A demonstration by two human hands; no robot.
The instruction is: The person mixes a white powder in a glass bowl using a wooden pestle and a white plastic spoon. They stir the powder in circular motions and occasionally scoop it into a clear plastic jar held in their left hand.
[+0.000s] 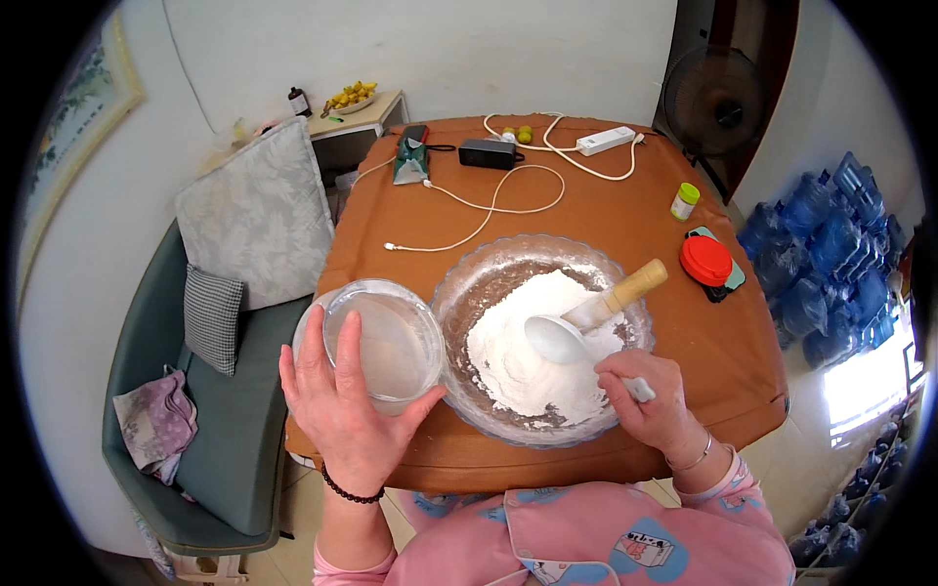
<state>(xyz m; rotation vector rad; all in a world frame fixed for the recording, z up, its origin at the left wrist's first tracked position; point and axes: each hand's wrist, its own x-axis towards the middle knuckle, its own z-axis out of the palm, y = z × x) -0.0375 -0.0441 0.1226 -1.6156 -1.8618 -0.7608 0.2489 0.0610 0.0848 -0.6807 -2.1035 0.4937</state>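
A large clear bowl with a scalloped rim sits on the brown-covered table and holds a heap of white powder that looks like flour. My right hand is closed round the handle of a white spoon, whose bowl hangs over the powder. A wooden-handled tool leans on the far right rim, its end coated white. To the left is a smaller glass bowl with a cloudy, pale inside. My left hand grips that bowl, fingers over its left side and thumb at its near right edge.
Across the table's far side lie a black power adapter, a white cable, a power strip and a green packet. At the right are a green-lidded jar and a red round lid. A green sofa stands left.
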